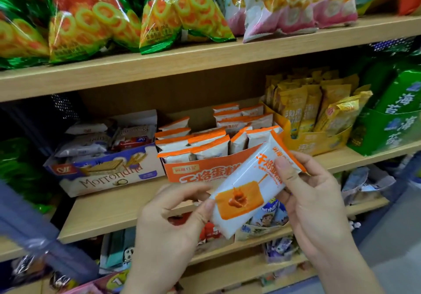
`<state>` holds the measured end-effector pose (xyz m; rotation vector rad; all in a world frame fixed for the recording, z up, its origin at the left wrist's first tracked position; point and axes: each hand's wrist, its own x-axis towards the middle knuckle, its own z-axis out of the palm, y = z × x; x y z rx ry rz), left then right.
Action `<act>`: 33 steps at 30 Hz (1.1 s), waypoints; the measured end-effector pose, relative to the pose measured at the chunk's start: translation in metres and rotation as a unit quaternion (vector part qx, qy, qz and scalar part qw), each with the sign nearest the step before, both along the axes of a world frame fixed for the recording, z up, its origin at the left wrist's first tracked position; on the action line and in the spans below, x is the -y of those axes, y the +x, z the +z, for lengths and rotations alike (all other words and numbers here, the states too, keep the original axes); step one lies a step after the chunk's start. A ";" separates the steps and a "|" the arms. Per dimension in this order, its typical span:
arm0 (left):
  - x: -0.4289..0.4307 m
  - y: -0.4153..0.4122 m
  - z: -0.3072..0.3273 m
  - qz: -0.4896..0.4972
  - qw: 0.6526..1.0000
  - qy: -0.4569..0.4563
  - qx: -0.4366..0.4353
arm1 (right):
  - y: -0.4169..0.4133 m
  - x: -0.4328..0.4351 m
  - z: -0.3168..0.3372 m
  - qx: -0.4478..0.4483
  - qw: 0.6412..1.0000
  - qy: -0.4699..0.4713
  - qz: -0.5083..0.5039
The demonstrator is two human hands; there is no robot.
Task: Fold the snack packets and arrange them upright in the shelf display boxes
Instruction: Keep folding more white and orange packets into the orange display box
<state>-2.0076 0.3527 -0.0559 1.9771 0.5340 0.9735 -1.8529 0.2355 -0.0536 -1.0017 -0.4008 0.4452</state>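
Head view: 干烙蛋糕 packet between left hand and right hand

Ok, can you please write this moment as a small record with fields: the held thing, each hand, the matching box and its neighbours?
held thing: white and orange snack packet, tilted, not in any box
left hand: pinches its lower end
right hand: pinches its upper end
matching box: orange display box, holds similar packets upright
left neighbour: wafer box
right neighbour: yellow box with yellow packets
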 end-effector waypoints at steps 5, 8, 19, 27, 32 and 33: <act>0.007 0.005 -0.003 0.006 0.992 0.124 -0.036 | -0.009 0.003 -0.001 0.028 1.000 -0.009 0.000; 0.007 0.004 -0.007 0.022 0.994 0.107 -0.008 | -0.013 0.006 -0.002 0.035 0.999 -0.004 0.025; 0.029 0.009 -0.001 -0.053 0.998 0.035 -0.020 | -0.028 0.014 -0.006 0.073 0.996 -0.004 0.054; 0.043 0.025 0.019 0.014 0.984 -0.151 0.092 | -0.029 0.014 0.006 0.059 0.994 -0.035 0.084; 0.048 0.028 0.021 0.050 0.967 -0.211 0.132 | -0.028 0.012 0.011 0.050 0.995 -0.015 0.085; 0.049 0.028 0.021 0.050 0.965 -0.220 0.138 | -0.027 0.012 0.011 0.051 0.995 -0.016 0.081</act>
